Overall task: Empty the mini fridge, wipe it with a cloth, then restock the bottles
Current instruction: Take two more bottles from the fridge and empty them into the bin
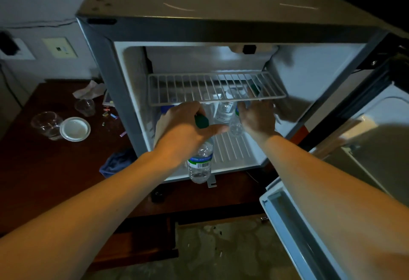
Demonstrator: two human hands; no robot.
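The mini fridge (pixel 124 84) stands open on a dark wooden table, its door (pixel 332 224) swung out to the right. My left hand (pixel 181 129) grips a clear water bottle (pixel 200 164) by its green cap, and the bottle hangs at the fridge's front edge. My right hand (pixel 257 116) is inside under the wire shelf (pixel 217 89), closed around a second water bottle (pixel 235 125). Another bottle (pixel 225 110) stands behind, between my hands. A blue cloth (pixel 117 162) lies crumpled on the table by the fridge's left corner.
Left of the fridge the table (pixel 44 180) holds two clear plastic cups (pixel 47 124), a white lid (pixel 75 129), a crumpled tissue (pixel 88 90) and small coloured scraps. Wall outlets sit behind. Stone floor lies below the table's front edge.
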